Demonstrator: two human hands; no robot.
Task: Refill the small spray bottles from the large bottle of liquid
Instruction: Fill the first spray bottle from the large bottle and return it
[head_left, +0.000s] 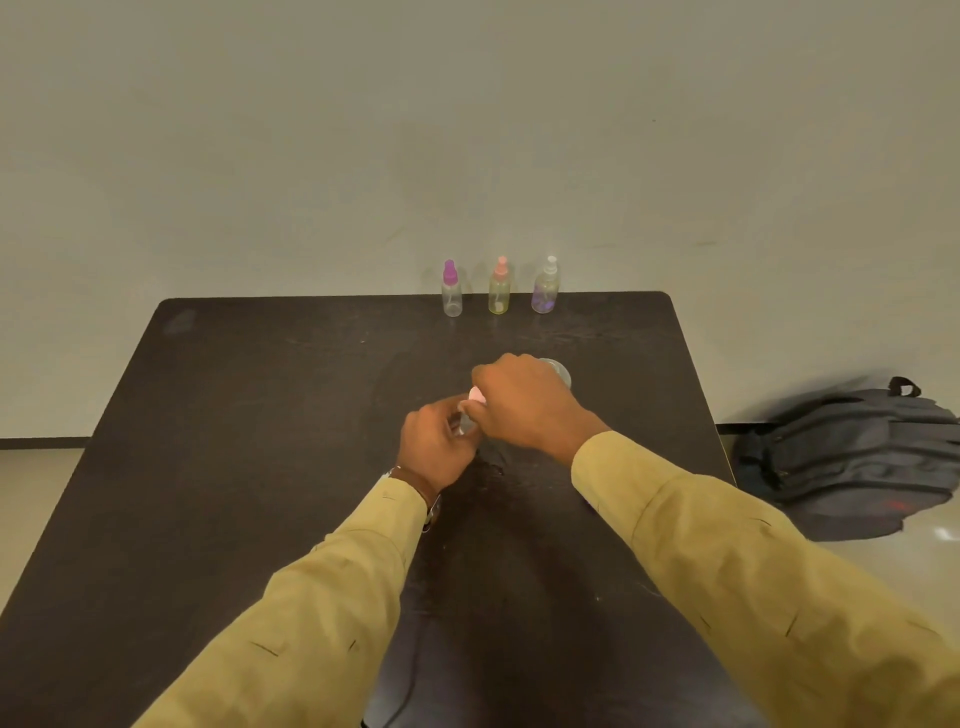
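Observation:
At the middle of the dark table, my left hand grips a small clear spray bottle, mostly hidden by my fingers. My right hand pinches its pale pink cap from above. Behind my right hand, a clear round container shows only its rim. Three small spray bottles stand in a row at the far edge: one with a purple cap, one yellowish with a pink cap, one purplish with a white cap. I cannot see a large bottle as such.
A grey backpack lies on the floor to the right of the table. A plain wall stands right behind the table's far edge. A thin cable runs over the near part of the table between my sleeves.

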